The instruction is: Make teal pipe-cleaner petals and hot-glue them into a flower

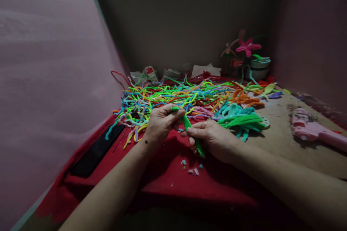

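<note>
A bright green fuzzy leaf shape, apparently of pipe cleaner, stretches at a slant between my two hands above the red cloth. My left hand pinches its upper end between thumb and fingers. Lower down the strip, my right hand grips it, fingers curled, with the lower tip sticking out below. Beyond my hands spreads a tangled heap of multicoloured pipe cleaners. Right of them lies a bundle of green and teal pipe-cleaner pieces.
A pink glue gun lies at the right, and a black flat object at the left. Fuzzy scraps dot the red cloth. At the back stand a pink pipe-cleaner flower and a pale pot. Walls close in on both sides.
</note>
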`<state>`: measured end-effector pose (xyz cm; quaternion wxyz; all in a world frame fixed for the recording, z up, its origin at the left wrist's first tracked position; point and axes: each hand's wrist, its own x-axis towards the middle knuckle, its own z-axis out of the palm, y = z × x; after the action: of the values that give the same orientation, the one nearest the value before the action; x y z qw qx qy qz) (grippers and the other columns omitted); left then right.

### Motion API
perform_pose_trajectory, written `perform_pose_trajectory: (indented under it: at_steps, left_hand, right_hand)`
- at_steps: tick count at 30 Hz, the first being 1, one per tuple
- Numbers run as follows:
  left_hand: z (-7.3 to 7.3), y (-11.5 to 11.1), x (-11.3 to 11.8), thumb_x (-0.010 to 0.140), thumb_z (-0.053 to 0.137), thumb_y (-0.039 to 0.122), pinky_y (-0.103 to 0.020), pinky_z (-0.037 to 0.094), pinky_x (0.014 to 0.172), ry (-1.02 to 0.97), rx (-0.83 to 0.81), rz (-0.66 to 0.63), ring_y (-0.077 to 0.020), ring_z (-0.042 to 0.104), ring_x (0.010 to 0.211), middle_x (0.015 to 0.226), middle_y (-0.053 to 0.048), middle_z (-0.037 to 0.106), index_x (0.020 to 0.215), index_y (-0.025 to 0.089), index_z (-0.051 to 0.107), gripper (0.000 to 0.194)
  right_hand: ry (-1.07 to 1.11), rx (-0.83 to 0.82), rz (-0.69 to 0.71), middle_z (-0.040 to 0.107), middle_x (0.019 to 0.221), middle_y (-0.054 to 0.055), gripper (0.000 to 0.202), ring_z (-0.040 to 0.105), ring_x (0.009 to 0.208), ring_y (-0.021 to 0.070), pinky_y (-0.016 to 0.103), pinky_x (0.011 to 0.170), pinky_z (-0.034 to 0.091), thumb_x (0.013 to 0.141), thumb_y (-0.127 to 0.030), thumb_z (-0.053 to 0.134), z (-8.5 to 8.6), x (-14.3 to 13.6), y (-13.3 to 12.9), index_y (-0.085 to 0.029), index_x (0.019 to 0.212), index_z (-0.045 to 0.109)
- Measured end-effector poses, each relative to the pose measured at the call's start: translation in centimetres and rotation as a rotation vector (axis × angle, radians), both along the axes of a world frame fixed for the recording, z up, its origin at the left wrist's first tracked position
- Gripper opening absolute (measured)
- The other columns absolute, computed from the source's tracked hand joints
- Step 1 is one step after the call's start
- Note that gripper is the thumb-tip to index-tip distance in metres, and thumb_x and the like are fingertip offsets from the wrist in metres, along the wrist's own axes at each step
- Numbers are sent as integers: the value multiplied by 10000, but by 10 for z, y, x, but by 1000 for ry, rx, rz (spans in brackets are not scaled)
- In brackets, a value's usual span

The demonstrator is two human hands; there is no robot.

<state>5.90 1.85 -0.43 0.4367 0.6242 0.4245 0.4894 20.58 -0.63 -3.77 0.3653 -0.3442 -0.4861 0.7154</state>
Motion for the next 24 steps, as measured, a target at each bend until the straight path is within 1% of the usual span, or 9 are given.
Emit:
perform_pose_trajectory:
  at_steps: [3,6,8,10,12,14,18,21,24]
  left_hand:
    - [1,0,0,710,607,242,-163,279,370,7,-11,52,-35,356,375,436,43,448,548,131,535,210]
    - [0,0,0,707,610,236,-150,255,370,-14,-23,76,-26,318,380,428,60,399,570,135,531,187]
    - [-2,-1,0,710,608,244,-149,255,375,-4,0,58,-25,309,384,433,64,390,595,139,539,171]
    - [-5,-1,1,722,596,259,-156,275,385,41,21,11,-32,339,389,441,57,415,603,141,548,175]
    - [-7,-1,2,728,588,275,-165,304,397,100,13,-42,-46,392,399,456,44,462,620,143,566,171]
    - [-8,-1,4,724,590,282,-169,317,400,130,-9,-58,-54,420,401,463,37,487,632,144,577,166]
    - [-7,0,5,725,581,298,-171,305,381,117,-41,15,-50,398,368,463,34,507,641,149,578,170]
    - [-6,-2,6,723,580,284,-173,314,389,184,34,61,-55,400,377,449,36,490,614,151,574,172]
    - [-3,-3,6,708,589,259,-170,317,392,222,102,114,-58,398,388,437,41,463,588,153,570,161]
  right_hand:
    - [-94,42,-58,494,412,-35,183,402,320,65,186,340,284,732,-267,549,-1,-1,-1,-121,630,592]
    - [-119,44,-56,490,395,-34,201,393,313,62,180,332,271,740,-265,537,0,-1,-3,-125,602,580]
    - [-79,21,-30,514,429,-27,212,410,333,62,179,341,288,741,-279,543,1,-1,-3,-126,598,574]
    - [-34,15,-20,530,453,-18,241,423,351,59,175,356,303,749,-301,546,3,-2,-3,-124,587,567]
    - [-11,7,-47,523,444,-19,252,428,355,57,174,370,311,754,-300,546,3,-3,-2,-124,574,556]
    - [-17,5,-92,508,423,-30,221,422,343,60,177,368,306,751,-278,546,2,-4,0,-130,587,558]
    - [-47,63,-89,484,404,-44,189,409,329,62,185,363,294,756,-240,526,0,-3,1,-133,606,571]
    - [-51,71,-69,468,393,-45,217,408,326,57,180,369,309,763,-219,511,1,-3,1,-128,570,554]
    - [-16,10,-87,478,410,-47,191,412,322,55,172,354,309,767,-224,499,3,-4,-2,-129,616,567]
